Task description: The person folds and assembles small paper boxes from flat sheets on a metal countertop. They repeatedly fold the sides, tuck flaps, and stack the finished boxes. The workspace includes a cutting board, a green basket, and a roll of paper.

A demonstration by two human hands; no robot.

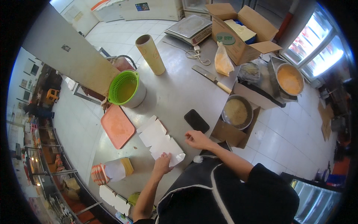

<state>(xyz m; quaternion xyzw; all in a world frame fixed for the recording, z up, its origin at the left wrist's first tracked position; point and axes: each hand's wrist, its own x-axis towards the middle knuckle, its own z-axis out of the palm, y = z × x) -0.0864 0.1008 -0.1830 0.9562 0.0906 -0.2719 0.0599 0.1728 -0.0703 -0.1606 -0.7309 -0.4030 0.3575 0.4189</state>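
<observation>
Leftmost, an orange tray (pixel 118 127) lies on the steel table (pixel 175 89), below a green colander (pixel 125 87). Beside it, the left hand (pixel 162 164) presses flat, fingers spread, on an unfolded white carton (pixel 160 140). The right hand (pixel 196 139), fingers loosely curled and holding nothing, rests near the carton, just below a black phone (pixel 196 120).

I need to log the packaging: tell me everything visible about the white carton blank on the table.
The white carton blank is thin, flat cardboard with cut flaps and notched edges, lying unfolded on the steel table. Its near corner looks slightly lifted. The left hand presses its near edge; the right hand hovers beside it, near a black phone.
</observation>
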